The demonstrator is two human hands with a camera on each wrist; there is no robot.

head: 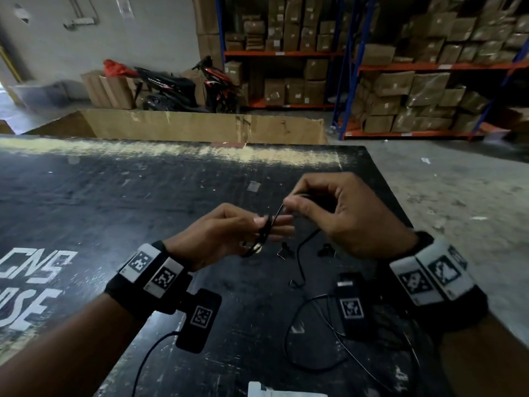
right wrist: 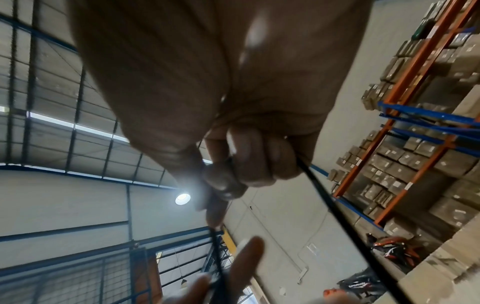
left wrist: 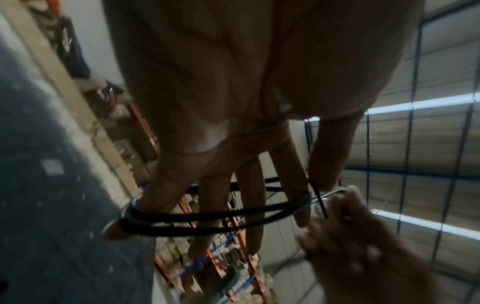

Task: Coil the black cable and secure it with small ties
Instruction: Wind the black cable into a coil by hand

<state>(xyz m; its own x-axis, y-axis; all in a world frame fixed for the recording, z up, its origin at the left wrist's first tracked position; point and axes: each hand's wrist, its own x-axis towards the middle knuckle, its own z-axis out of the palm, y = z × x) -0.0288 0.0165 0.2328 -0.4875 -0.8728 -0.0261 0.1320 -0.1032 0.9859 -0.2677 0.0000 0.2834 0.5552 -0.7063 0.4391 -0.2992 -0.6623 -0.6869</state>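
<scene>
The black cable [head: 264, 234] is wound in several loops round the straight fingers of my left hand [head: 266, 224], held above the black table [head: 143, 210]. In the left wrist view the loops [left wrist: 207, 218] cross all the fingers, and the thumb presses them at the index finger. My right hand [head: 297, 204] is just right of the left fingertips and pinches the cable between thumb and forefinger. In the right wrist view the cable [right wrist: 337, 216] passes through its curled fingers [right wrist: 241, 164] and trails away. The slack hangs down to the table [head: 299, 259]. Two small black ties [head: 286, 249] [head: 325, 250] lie below the hands.
Thin wires from the wrist cameras [head: 315, 339] loop over the near part of the table. A white paper [head: 274, 389] lies at the front edge. A large cardboard box [head: 200, 124] stands behind the table, with shelving of cartons [head: 400, 81] and a motorbike [head: 177, 87] beyond.
</scene>
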